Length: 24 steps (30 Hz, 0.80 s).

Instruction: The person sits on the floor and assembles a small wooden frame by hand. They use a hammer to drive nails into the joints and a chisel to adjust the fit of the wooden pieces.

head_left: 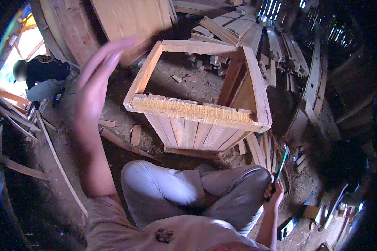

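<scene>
Left hand (101, 62) blurred, shirt (192, 235) cropped by lower edge

1. Ambient level: dim. Main light enters at the left opening (29, 42), overexposed to white.
2. Secondary light: thin bright streaks through the slatted wall (270, 8), upper right.
3. Shadow: far right falls to near-black – detail lost.
4. Highlights: pale, bluish patches on the trousers (163, 184).
5. Focus: left hand (101, 69) blurred; wooden frame (197, 111) comparatively crisp.
6. Distortion: fisheye curvature near the rim – corners black, colour fringing at left.
</scene>
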Available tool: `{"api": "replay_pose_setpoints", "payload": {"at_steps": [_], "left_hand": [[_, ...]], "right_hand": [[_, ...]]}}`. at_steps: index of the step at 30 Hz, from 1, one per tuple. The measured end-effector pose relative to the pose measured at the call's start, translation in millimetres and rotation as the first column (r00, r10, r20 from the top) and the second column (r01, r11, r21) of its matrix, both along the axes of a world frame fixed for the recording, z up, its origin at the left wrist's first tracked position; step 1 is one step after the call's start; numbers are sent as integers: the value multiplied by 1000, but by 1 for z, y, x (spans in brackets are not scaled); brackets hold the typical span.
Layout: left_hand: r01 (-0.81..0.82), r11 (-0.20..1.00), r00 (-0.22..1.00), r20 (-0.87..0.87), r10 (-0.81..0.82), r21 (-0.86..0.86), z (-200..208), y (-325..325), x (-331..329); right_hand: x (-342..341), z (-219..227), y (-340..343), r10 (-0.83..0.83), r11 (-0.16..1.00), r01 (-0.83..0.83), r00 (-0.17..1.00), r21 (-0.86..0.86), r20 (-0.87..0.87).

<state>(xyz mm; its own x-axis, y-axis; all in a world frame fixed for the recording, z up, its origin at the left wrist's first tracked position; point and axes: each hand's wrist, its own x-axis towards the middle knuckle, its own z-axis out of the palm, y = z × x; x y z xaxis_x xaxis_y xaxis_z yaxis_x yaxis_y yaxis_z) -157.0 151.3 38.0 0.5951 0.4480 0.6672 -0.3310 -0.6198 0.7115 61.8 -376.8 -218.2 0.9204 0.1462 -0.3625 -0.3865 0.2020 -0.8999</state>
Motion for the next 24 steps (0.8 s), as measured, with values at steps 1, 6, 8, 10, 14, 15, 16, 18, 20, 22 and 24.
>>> {"api": "replay_pose_setpoints", "payload": {"at_steps": [1, 6, 8, 10, 14, 15, 16, 18, 20, 22, 24], "left_hand": [[-13, 994, 995, 101, 24, -109, -27, 5, -18], [63, 702, 810, 448, 380, -709, -200, 47, -34], [-25, 486, 741, 310, 596, -874, -305, 71, -24], [-41, 212, 749, 111, 654, -976, -349, 74, 0], [49, 227, 898, 142, 415, -973, -345, 76, 26], [51, 316, 925, 164, 342, -947, -344, 79, 31], [92, 318, 924, 200, 326, -944, -344, 78, 30], [133, 284, 930, 219, 295, -950, -343, 70, 29], [78, 239, 937, 154, 315, -968, -339, 58, 30], [71, 228, 950, 135, 280, -971, -338, 57, 28], [73, 264, 968, 132, 212, -962, -348, 62, 24]], "right_hand": [[2, 0, 6, 11, 1000, -11, 1000, -7, 9], [7, -1, 4, 20, 999, -21, 1000, -49, -17], [14, -2, 4, 61, 997, -62, 998, -49, -27], [11, -1, 4, 14, 997, -17, 999, -74, -38], [5, 0, 0, 1, 997, -5, 999, -80, -44], [5, 0, 2, 0, 998, -3, 999, -67, -49], [6, -3, 2, 25, 998, -25, 1000, -63, 3], [4, -6, 2, -2, 997, 2, 1000, -75, 9], [3, -3, 5, -32, 999, 31, 999, -43, -20], [6, -1, 5, -35, 998, 33, 998, -48, -45], [6, 1, 5, -32, 999, 29, 998, -39, -62]]}}
